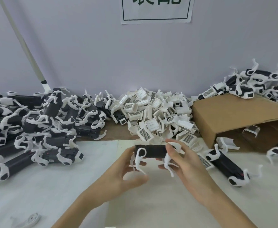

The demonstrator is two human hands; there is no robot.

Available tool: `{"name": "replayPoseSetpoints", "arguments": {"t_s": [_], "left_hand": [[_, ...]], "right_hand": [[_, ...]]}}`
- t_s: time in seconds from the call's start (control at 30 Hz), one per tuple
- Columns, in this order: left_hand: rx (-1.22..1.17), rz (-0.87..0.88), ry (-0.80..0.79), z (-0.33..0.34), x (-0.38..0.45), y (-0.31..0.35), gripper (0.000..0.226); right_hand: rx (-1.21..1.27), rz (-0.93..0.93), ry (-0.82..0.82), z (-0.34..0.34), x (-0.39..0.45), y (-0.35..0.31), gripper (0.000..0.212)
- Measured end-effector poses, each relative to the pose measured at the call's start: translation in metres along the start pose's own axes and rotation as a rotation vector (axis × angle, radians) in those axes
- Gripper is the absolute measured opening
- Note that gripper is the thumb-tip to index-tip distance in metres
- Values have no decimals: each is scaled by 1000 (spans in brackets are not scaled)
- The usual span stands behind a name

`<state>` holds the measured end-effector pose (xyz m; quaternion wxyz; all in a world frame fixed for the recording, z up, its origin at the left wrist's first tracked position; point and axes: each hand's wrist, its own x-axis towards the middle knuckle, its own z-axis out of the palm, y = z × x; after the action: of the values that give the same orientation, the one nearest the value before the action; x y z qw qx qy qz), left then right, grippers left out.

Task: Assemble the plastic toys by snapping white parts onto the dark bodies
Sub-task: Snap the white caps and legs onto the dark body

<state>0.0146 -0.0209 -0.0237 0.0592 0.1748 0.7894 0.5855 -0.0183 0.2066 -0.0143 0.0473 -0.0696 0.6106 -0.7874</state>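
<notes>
Head view: left hand [126, 168] and right hand [182, 163] each clamp an end of the light, rigid dark oblong plastic toy body [151, 151], best gripped there, clear of its thin, likely fragile white legs [139, 162].

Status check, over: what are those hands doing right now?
Left hand and right hand both grip one dark toy body, white legs on. White parts pile just behind. Nothing blocking.

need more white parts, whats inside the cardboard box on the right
The cardboard box lies on its side, mouth toward the person. One white part shows just inside the opening. Deeper in, the interior is shadowed and hidden by the flap, so any more cannot be seen.
</notes>
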Motion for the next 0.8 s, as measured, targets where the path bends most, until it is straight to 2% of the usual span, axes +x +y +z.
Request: {"name": "replayPoseSetpoints", "arguments": {"t_s": [0.1,0.17,0.37,0.47,0.5,0.57,0.63,0.7,0.8], "left_hand": [[-74,-54,355,15,6,4,39],[-95,-13,435,22,9,3,41],[-137,28,425,23,10,4,44],[-283,-25,418,27,12,4,54],[-314,-46,426,29,12,4,54],[-426,-85,416,31,14,4,59],[-524,-99,362,33,14,4,62],[-446,-117,313,35,13,2,57],[-181,-121,376,35,12,0,41]], "right_hand": [[-128,-42,-39,0,-3,4,47],[-160,-59,-53,1,-3,7,39],[-251,-177,-10,5,-1,4,44],[51,-18,-153,3,-1,2,54],[86,-13,-214,2,-2,0,48],[-19,-86,-288,4,-4,2,31],[-184,-174,-258,11,-7,10,33],[-306,-238,-134,16,-9,18,35],[-353,-284,-32,15,-10,21,41]]}}
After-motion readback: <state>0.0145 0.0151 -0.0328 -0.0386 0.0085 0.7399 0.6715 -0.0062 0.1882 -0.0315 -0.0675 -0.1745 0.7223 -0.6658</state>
